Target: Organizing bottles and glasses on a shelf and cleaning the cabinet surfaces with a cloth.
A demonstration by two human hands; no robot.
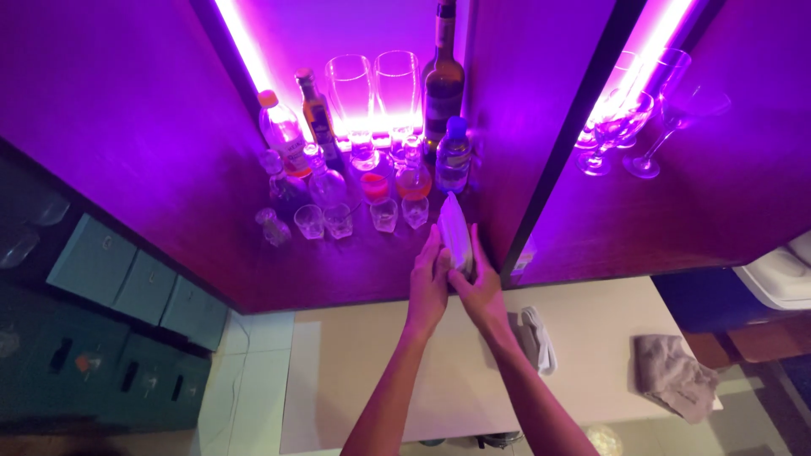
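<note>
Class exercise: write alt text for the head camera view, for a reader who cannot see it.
Two bare hands, the left hand and right hand, together hold a pale folded cloth against a purple-lit shelf. Behind it stand bottles, tall glasses and small tumblers. Below, a grey rag lies on a light counter.

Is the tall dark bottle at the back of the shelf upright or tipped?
Upright. The dark bottle stands on its base behind the small glasses, neck pointing up, beside two tall glasses.

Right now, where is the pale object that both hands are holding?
In the head view, the pale object is on the shelf, near its front right, between the left hand and right hand, beside the small glasses.
</note>
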